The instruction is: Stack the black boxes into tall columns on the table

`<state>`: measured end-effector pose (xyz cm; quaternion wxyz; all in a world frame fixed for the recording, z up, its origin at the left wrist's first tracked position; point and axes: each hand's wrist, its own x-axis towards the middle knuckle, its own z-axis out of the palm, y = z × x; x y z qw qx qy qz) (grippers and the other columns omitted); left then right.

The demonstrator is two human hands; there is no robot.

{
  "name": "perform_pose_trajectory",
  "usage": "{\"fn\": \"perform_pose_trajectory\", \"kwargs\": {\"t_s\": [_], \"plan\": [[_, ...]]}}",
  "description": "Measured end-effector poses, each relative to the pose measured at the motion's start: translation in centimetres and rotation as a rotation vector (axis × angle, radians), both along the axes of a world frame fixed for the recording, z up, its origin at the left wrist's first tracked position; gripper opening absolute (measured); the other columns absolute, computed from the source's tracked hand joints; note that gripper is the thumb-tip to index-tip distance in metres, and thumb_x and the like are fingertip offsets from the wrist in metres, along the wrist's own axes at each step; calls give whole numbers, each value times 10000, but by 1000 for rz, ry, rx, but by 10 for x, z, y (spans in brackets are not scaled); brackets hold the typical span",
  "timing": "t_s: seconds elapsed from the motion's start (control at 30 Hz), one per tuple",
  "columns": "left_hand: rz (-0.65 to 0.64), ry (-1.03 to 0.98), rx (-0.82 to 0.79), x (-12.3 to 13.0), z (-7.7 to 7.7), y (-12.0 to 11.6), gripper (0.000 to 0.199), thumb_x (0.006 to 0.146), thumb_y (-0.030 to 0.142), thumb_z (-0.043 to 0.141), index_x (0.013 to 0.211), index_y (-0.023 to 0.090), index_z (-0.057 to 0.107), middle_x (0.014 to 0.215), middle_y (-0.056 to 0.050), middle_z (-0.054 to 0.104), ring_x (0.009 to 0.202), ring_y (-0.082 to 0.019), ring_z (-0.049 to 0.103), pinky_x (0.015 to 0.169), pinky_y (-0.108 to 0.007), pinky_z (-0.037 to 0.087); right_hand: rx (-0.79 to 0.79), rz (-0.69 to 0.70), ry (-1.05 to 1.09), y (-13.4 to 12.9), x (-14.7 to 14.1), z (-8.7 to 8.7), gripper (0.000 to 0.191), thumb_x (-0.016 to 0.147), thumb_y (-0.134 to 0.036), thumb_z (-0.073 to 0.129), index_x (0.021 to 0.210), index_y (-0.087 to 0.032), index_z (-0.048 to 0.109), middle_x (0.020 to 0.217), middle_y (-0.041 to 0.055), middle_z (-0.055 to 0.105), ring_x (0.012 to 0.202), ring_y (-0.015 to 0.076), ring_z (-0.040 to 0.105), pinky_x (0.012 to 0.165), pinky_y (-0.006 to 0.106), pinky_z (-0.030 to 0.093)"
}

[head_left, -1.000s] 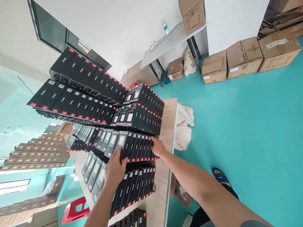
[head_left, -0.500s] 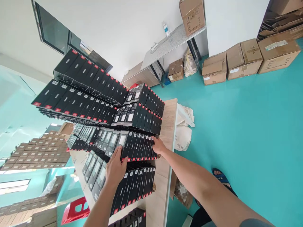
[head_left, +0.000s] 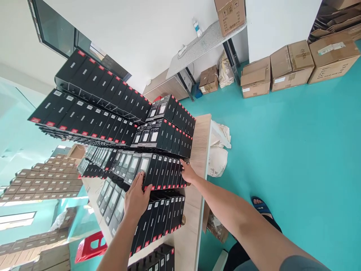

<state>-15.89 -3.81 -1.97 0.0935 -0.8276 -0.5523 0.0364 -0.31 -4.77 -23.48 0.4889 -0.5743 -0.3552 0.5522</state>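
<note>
Squaring a row of black boxes (head_left: 165,172) near the table's (head_left: 201,143) right edge. Left hand (head_left: 137,197) lies flat on the row's left end, fingers spread; right hand (head_left: 188,174) presses its right end, fingers bent. Judgement: push evenly from both ends, keeping faces flush.

Both forearms are shown bare; a grey short sleeve (head_left: 299,263) is seen at the right shoulder, and a blue open-toed sandal (head_left: 261,206) is worn.

Light wooden table (head_left: 201,143), stacked rows of black boxes (head_left: 165,171) on it
</note>
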Motion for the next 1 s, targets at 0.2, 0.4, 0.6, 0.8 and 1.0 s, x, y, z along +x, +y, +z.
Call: {"fn": "perform_pose_trajectory", "kwargs": {"t_s": [0.2, 0.4, 0.6, 0.8, 1.0], "plan": [[30, -3, -7, -1, 2, -1, 599, 977, 403, 464, 1530, 175, 432, 1619, -77, 442, 1369, -338, 550, 1123, -513, 483, -18, 27, 76, 2, 6, -5, 749, 890, -66, 356, 1595, -308, 283, 1333, 101, 627, 982, 173, 672, 853, 294, 539], [44, 19, -8, 1, 4, 0, 588, 985, 404, 459, 1530, 183, 430, 1627, -69, 429, 1382, -335, 539, 1108, -515, 491, -18, 42, 63, 2, 15, 1, 714, 898, -65, 377, 1575, -287, 342, 1336, 111, 629, 1081, 205, 654, 894, 307, 518], [59, 46, -12, 4, 6, -2, 586, 995, 406, 433, 1541, 195, 409, 1637, -47, 414, 1365, -334, 553, 1100, -529, 487, -26, 85, 46, 3, 19, 3, 713, 921, -80, 377, 1593, -300, 290, 1460, 153, 552, 1126, 232, 660, 871, 314, 530], [48, 16, -18, 2, 6, -3, 584, 993, 409, 427, 1538, 198, 415, 1633, -46, 420, 1395, -329, 525, 1113, -527, 476, -20, 103, -31, 2, 25, 19, 665, 941, -110, 373, 1587, -254, 311, 1510, 194, 489, 1254, 289, 612, 901, 348, 535], [13, -5, -5, -1, 2, -3, 601, 978, 402, 428, 1527, 157, 427, 1615, -83, 446, 1424, -325, 496, 1130, -527, 462, 132, 91, -132, 1, 18, 57, 716, 954, -133, 378, 1604, -375, 199, 1459, 101, 524, 1239, 210, 615, 919, 294, 523]]}}
